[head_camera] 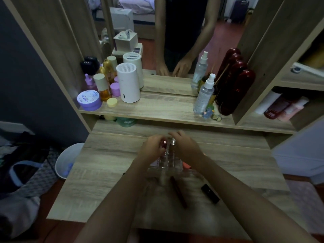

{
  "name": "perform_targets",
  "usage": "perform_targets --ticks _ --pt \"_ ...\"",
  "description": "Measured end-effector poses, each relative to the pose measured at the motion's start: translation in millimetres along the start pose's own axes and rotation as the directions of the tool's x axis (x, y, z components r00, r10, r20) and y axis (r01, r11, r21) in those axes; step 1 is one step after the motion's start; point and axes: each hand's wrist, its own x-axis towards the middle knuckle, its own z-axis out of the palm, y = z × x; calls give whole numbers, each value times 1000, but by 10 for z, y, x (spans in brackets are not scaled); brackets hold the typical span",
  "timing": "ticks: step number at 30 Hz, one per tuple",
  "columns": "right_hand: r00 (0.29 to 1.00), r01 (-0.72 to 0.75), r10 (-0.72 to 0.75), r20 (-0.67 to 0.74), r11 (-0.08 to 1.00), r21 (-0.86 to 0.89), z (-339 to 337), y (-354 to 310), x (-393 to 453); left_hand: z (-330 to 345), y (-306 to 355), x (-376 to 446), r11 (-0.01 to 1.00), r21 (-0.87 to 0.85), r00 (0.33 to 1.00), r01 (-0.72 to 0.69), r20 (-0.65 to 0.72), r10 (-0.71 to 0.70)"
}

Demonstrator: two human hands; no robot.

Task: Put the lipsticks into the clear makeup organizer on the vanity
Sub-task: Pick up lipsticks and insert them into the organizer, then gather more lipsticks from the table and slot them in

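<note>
A clear makeup organizer (168, 165) stands in the middle of the vanity top (105, 172). My left hand (152, 148) holds a pink lipstick (164, 143) over the organizer's far left part. My right hand (185, 148) holds a silver-capped lipstick (173, 141) upright right beside it, over the organizer's far side. A slim dark red lipstick (178, 192) lies on the vanity in front of the organizer. A black lipstick (210, 193) lies to its right. An orange-pink item (186, 165) peeks out beside my right forearm.
A shelf (157, 109) behind carries purple jars, amber bottles, a white cylinder (128, 83), spray bottles (204, 95) and a dark red case (235, 88) before a mirror. A white bin (68, 160) stands left of the vanity, with bags on the floor.
</note>
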Motion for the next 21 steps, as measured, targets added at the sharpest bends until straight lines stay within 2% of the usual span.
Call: perform_targets --ticks 2,4,7,11,14,17,21 --pt "993 81 -89 -78 992 -99 -42 35 -124 -30 -8 -31 1000 -10 1000 -26 -12 26" --pt "979 172 -192 -69 959 -226 -62 80 -290 -82 -40 -96 998 -43 997 -43 -60 41" --pt "951 307 -271 150 887 -345 46 170 -579 -231 -213 -254 1000 -12 989 -16 -147 14" --pt "845 460 -292 448 823 -333 257 166 -928 -367 -600 -556 992 36 976 124 -186 -115" --pt "774 574 -319 547 720 -391 417 143 -1046 -357 -845 -796 972 51 963 230 -159 -219" --pt "780 581 -319 538 688 -434 498 141 -1079 -314 -945 -960 955 30 947 294 -146 -287" --pt "744 634 -335 579 627 -452 524 160 -1151 -240 -880 -992 957 12 948 289 -146 -284"
